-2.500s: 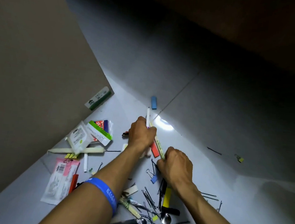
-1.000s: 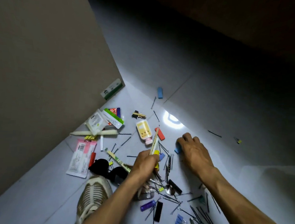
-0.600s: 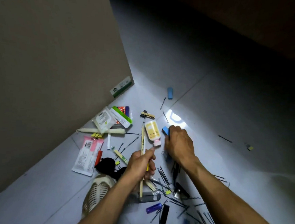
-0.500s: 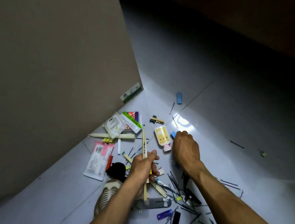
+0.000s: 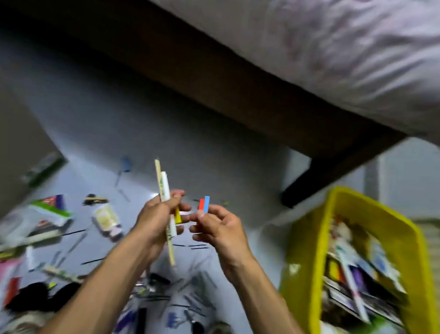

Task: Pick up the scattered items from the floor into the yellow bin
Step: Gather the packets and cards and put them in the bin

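The floor (image 5: 216,129) was pale grey tile, dim toward twelve o'clock where it ran under a dark wooden bed frame (image 5: 246,89); pale rumpled bedding (image 5: 354,45) hung over the frame at one o'clock. A flat beige panel (image 5: 1,149) stood at nine o'clock.

Both hands were raised above the floor near the middle of the view. The left hand (image 5: 156,220) gripped a bundle of long thin sticks and pens (image 5: 165,196), which stood nearly upright. The right hand (image 5: 219,227), just beside it, pinched a small red piece (image 5: 201,204) and a small blue piece (image 5: 206,204) side by side between fingertips.

The yellow bin (image 5: 306,266) sat on the floor at four o'clock, already holding a jumble of packets and pens. Scattered items (image 5: 104,221) lay over the tile from seven to nine o'clock: packets, a small bottle, dark pins, all blurred. A blue piece (image 5: 126,163) lay apart at eleven o'clock.
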